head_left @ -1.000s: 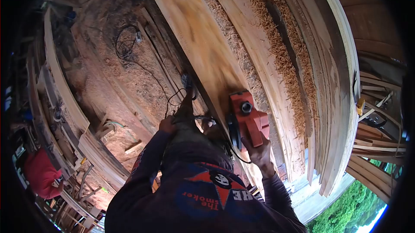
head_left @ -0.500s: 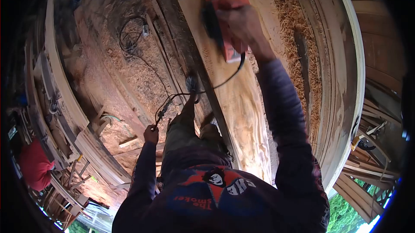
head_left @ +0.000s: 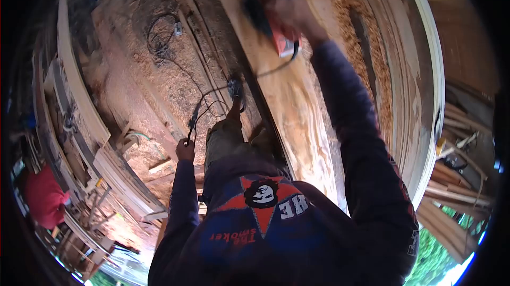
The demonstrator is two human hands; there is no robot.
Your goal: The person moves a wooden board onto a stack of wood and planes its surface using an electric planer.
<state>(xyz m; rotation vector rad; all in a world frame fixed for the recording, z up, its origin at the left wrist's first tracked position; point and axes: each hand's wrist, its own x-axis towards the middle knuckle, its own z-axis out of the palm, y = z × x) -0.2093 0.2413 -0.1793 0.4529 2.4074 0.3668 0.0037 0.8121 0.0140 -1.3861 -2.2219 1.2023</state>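
My right hand [head_left: 292, 12] is wrapped round a red electric planer [head_left: 279, 39], which rests on a long pale wooden board [head_left: 297, 111]. The planer's black front knob points away from me. From its rear end a black power cord [head_left: 276, 69] runs left across the board's edge. Lower on the left, my left hand [head_left: 185, 149] is closed on a stretch of this cord, held clear of the board. The planer's underside is hidden, and its outline is slightly blurred.
Wood shavings [head_left: 348, 15] lie along the board's right side and over the ground. More cord lies coiled near a small white box [head_left: 178, 28]. Stacked planks [head_left: 79, 73] stand at left. A person in a red top [head_left: 45, 195] is at far left.
My right hand and the planer have moved a little farther away along the board. My left hand has shifted slightly forward, still with the cord in it.
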